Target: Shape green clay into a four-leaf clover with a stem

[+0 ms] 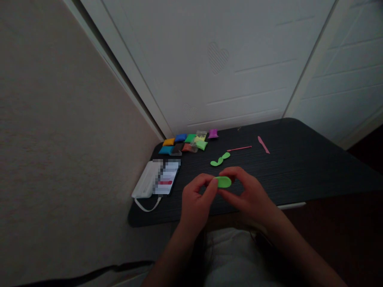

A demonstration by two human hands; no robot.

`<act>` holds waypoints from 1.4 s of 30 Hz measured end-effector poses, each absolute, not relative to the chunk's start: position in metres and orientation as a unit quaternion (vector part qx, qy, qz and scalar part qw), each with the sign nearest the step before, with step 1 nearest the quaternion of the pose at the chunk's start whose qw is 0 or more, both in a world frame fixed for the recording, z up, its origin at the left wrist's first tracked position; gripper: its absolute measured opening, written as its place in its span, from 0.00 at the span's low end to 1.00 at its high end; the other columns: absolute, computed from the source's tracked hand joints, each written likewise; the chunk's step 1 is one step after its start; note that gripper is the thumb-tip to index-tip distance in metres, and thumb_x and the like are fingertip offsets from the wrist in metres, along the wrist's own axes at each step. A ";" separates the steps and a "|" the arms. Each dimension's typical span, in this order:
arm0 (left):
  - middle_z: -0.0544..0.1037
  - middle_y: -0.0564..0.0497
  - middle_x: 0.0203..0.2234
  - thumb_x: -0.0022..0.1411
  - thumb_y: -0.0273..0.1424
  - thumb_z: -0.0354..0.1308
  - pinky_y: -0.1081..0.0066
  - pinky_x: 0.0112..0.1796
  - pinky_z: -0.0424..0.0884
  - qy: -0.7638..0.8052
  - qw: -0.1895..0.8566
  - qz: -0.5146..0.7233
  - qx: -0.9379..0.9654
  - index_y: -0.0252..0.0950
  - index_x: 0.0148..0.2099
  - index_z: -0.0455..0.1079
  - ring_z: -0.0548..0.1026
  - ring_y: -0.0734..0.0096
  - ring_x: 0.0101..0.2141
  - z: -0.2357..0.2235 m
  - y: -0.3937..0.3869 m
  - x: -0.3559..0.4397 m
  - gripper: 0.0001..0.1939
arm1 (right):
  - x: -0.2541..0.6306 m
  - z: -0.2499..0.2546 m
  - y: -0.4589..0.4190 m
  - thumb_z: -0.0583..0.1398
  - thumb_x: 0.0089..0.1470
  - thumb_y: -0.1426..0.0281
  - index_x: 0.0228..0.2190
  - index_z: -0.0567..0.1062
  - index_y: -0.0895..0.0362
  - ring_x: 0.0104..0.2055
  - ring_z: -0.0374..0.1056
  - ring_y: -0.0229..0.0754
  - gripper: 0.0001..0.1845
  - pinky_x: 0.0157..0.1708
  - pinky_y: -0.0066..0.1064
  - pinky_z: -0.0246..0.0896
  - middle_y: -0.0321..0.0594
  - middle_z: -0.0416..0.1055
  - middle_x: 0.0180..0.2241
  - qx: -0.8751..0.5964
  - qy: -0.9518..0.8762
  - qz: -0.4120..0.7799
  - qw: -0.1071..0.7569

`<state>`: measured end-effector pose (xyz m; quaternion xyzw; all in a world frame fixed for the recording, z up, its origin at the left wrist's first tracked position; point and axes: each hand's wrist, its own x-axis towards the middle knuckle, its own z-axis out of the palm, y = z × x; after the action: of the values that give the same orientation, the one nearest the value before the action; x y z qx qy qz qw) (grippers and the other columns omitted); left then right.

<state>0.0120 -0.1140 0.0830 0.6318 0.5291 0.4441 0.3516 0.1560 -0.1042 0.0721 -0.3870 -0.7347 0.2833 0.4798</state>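
Dk table [311, 159], rounded corners, set vs wht panelled door [257, 24] w/ hatched heart [218, 57] in relief & fainter, smaller heart [189, 112] lower L; plain greyish wall [60, 99] fills L side of view. Nr table's L end: wht case [145, 179], lit phone [169, 179] just beside it on R (screen partly pixelated, illegible), wht cable [146, 210] looping below both to phone's nr end. Far L, rough rows of small pkts: orange pkt [169, 142], dk blue pkt [180, 137], lt blue pkt [166, 150], blk pkt [177, 148], red-brn pkt [187, 147], & purple pkt [213, 134] slightly apart at R end.
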 end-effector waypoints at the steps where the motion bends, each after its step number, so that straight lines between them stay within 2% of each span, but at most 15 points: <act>1: 0.69 0.54 0.24 0.55 0.32 0.49 0.75 0.31 0.62 0.528 0.353 0.439 0.635 0.34 0.29 0.66 0.67 0.74 0.28 0.082 -0.114 0.012 0.08 | 0.156 0.072 -0.104 0.59 0.44 0.71 0.38 0.66 0.54 0.38 0.63 0.38 0.15 0.38 0.30 0.59 0.37 0.67 0.35 -0.382 -0.740 0.279 0.478; 13: 0.70 0.52 0.24 0.54 0.32 0.50 0.74 0.31 0.63 0.525 0.361 0.424 0.644 0.33 0.28 0.67 0.68 0.72 0.28 0.081 -0.114 0.013 0.08 | 0.154 0.072 -0.103 0.56 0.45 0.75 0.34 0.69 0.55 0.35 0.63 0.37 0.10 0.36 0.30 0.59 0.37 0.68 0.30 -0.362 -0.760 0.257 0.474; 20: 0.70 0.53 0.23 0.54 0.33 0.50 0.75 0.30 0.63 0.531 0.360 0.429 0.635 0.34 0.27 0.67 0.67 0.73 0.27 0.080 -0.114 0.012 0.09 | 0.154 0.072 -0.104 0.56 0.45 0.74 0.36 0.69 0.54 0.37 0.63 0.38 0.13 0.38 0.31 0.58 0.37 0.68 0.33 -0.354 -0.759 0.258 0.482; 26: 0.69 0.53 0.23 0.54 0.33 0.50 0.75 0.31 0.62 0.528 0.368 0.426 0.635 0.34 0.28 0.67 0.66 0.74 0.27 0.080 -0.114 0.012 0.09 | 0.155 0.071 -0.104 0.57 0.46 0.74 0.35 0.69 0.54 0.36 0.64 0.38 0.11 0.38 0.31 0.59 0.37 0.68 0.32 -0.354 -0.761 0.257 0.479; 32: 0.69 0.53 0.22 0.54 0.33 0.50 0.75 0.30 0.62 0.531 0.364 0.437 0.629 0.33 0.26 0.66 0.66 0.74 0.26 0.081 -0.113 0.011 0.09 | 0.158 0.068 -0.103 0.58 0.45 0.72 0.38 0.68 0.54 0.37 0.64 0.39 0.15 0.38 0.32 0.59 0.38 0.68 0.34 -0.348 -0.764 0.254 0.481; 38: 0.69 0.53 0.22 0.54 0.32 0.50 0.74 0.30 0.62 0.530 0.365 0.431 0.633 0.34 0.27 0.67 0.66 0.73 0.27 0.080 -0.113 0.012 0.09 | 0.159 0.065 -0.101 0.58 0.46 0.70 0.36 0.70 0.53 0.36 0.65 0.38 0.11 0.37 0.32 0.60 0.38 0.69 0.32 -0.350 -0.763 0.249 0.483; 42: 0.69 0.53 0.21 0.53 0.33 0.50 0.74 0.29 0.62 0.533 0.367 0.438 0.624 0.34 0.26 0.67 0.66 0.73 0.26 0.080 -0.112 0.012 0.09 | 0.161 0.066 -0.101 0.58 0.46 0.69 0.38 0.69 0.53 0.36 0.65 0.39 0.13 0.37 0.32 0.60 0.39 0.69 0.33 -0.352 -0.764 0.254 0.477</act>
<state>0.0122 -0.1123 0.0802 0.6237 0.5335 0.4382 0.3666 0.1609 -0.1011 0.0660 -0.3520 -0.7645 0.2541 0.4766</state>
